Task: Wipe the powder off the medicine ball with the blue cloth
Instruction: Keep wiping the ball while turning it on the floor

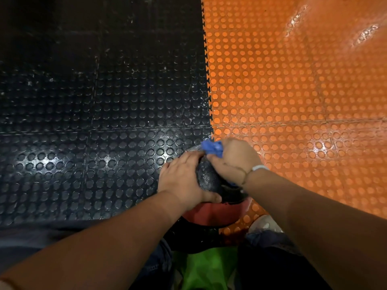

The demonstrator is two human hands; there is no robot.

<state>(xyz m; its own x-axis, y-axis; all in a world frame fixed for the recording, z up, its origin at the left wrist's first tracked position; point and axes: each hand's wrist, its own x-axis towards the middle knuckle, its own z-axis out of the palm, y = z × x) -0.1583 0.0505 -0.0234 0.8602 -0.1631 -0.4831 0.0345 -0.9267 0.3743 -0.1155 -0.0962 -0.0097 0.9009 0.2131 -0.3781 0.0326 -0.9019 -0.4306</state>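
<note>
A black and red medicine ball [209,178] sits on the floor just in front of me, on the seam between black and orange mats. Pale powder shows on its far top. My left hand [182,181] lies over the ball's left side, fingers spread and curved round it, thumb on the near side. My right hand [232,160] grips a bunched blue cloth [211,147] and presses it on the ball's top right. A bit of cloth also shows under the right wrist. Most of the ball is hidden by both hands.
Studded black rubber floor tiles [94,122] fill the left, and glossy studded orange tiles [293,91] fill the right. My knees in dark trousers, a green garment [205,271] and a light shoe [265,225] are at the bottom edge.
</note>
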